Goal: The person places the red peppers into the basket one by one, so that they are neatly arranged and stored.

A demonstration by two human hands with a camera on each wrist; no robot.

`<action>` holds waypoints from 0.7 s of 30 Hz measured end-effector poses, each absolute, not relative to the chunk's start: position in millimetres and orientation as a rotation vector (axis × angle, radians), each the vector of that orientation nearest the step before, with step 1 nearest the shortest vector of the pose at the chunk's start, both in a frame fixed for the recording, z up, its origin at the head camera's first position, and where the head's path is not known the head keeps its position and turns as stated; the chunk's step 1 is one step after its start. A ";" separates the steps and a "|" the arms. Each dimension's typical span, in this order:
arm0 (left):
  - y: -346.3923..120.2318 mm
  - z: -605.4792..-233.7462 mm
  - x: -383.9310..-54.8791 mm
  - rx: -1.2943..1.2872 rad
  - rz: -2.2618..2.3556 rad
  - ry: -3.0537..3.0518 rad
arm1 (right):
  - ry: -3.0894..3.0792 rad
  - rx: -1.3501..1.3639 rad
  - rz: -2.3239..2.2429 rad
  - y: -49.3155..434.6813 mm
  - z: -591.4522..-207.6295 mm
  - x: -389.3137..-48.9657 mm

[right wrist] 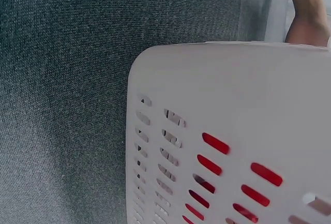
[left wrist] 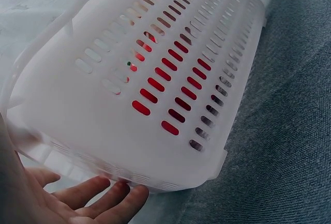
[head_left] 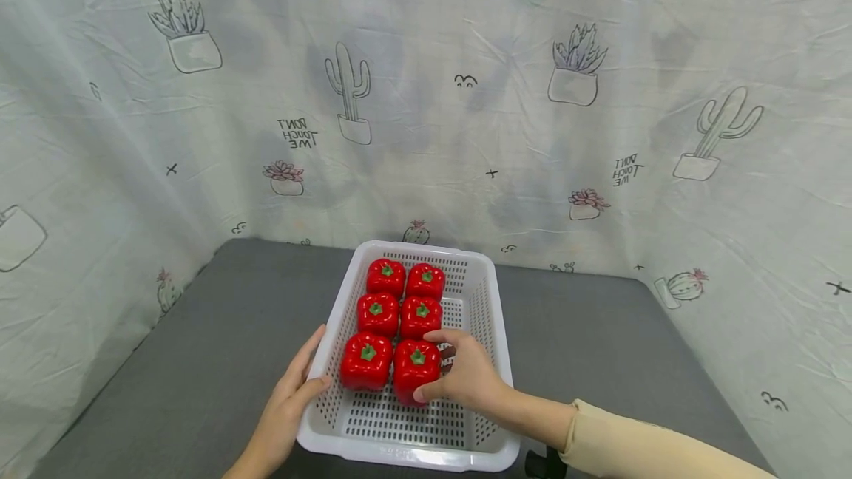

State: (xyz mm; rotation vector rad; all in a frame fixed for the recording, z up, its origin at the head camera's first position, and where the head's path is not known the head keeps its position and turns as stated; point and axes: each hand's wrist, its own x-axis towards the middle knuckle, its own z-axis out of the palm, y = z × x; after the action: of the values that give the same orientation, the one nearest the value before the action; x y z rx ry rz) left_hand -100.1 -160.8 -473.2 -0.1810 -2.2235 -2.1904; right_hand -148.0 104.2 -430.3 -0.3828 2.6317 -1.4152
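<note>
A white plastic basket [head_left: 409,453] with slotted walls holds several red bell peppers [head_left: 364,374] with green stems, set in two columns toward its left side. My right hand [head_left: 469,375] reaches over the right rim and holds the nearest bell pepper [head_left: 407,372] of the right column, thumb at its near side and fingers at its far right. At the left rim, my left hand [head_left: 286,401] grips the basket, thumb over the edge and fingers along the outside. The left wrist view shows those fingers [left wrist: 111,198] by the basket's wall [left wrist: 93,125]. The right wrist view hides my right hand behind the basket.
The basket stands on a dark grey cloth-covered table [head_left: 226,316]. A pale curtain [head_left: 426,94] printed with cacti and potted plants closes off the back and both sides. A small black object [head_left: 546,463] shows beneath my right sleeve [head_left: 639,438].
</note>
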 end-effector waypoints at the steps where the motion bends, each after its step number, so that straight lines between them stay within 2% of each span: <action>1: -160.8 -473.2 -100.1 -0.179 -2.192 -2.221 | 2.634 -0.376 -1.413 103.9 -429.9 -147.8; 21: -159.6 -474.2 -98.7 -0.167 -2.185 -2.214 | 2.595 -0.337 -1.456 105.4 -433.1 -149.4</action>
State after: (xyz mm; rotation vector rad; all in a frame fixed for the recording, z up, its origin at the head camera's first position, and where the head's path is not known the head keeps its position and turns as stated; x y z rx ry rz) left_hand -98.7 -159.6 -474.2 -0.1670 -2.2136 -2.1846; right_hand -149.4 105.4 -433.1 -0.3373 2.5950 -1.4557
